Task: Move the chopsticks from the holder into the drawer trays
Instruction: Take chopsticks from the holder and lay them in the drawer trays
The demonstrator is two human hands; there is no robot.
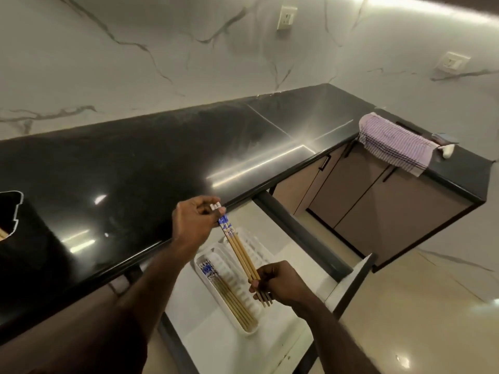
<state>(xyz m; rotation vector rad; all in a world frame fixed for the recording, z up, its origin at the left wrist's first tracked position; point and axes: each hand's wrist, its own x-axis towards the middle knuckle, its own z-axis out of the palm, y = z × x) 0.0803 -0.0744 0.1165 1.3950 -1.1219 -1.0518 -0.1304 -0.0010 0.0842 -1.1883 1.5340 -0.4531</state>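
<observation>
The left hand [195,220] pinches the blue-and-white patterned top ends of a bundle of slender bamboo chopsticks [241,256] between curled fingers and thumb; the right hand [280,283] curls its grip round the plain tapered tips of the same bundle. About three sticks can be counted in the bundle, though the exact number cannot be told where they overlap. The bundle is held aslant in the air, above an open white drawer [294,238] that projects from beneath the bench.

Two long, narrow white plastic trays with rounded ends and ribbed floors lie side by side in the drawer. The nearer tray [198,268] holds a second set of matching chopsticks [229,298], roughly four, laid lengthwise with their patterned ends toward the bench. The farther tray [255,245] lies directly under the held bundle, and its contents cannot be told.

The polished black stone bench [135,163] is glossy and carries bright streaks of reflected light. At its far left edge stands a dark holder [10,211], only partly in view, with pale stick ends just visible beside it. At the right end of the bench a lilac-and-white striped cloth [394,143] hangs over the edge. Brown cabinet doors [378,201] with thin dark handles stand below. White marble-veined wall panels [162,49] carry two pale sockets [286,17].
</observation>
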